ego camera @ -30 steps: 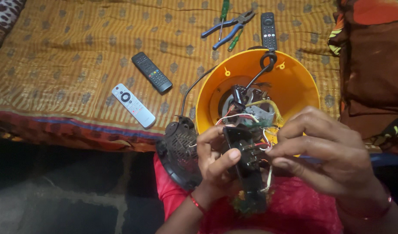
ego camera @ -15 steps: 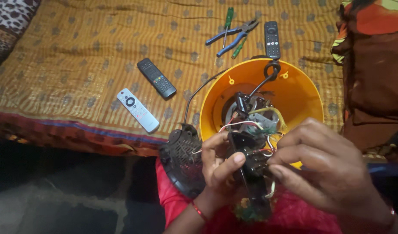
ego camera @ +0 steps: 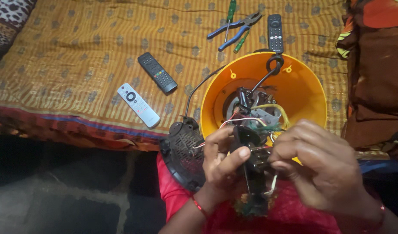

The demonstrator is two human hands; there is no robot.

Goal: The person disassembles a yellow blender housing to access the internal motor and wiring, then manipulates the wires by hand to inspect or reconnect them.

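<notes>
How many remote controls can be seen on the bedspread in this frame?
3. A white remote lies left of the orange housing, a black remote just above it, and another black remote by the pliers. None seems hidden.

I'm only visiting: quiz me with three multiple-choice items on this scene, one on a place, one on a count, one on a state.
1. Where does the white remote lie?
A. inside the shell
B. on the striped cloth, left of the orange shell
C. on the pliers

2. How many remotes are in view?
A. one
B. three
C. five

3. What is the state of the dark wired part?
A. lying untouched on the cloth
B. held between both hands
C. resting on a remote

Answers: 1 B, it rests on the cloth beside a black remote. 2 B, white, black and another black remote near the pliers. 3 B, left hand and right hand grip it.
</notes>
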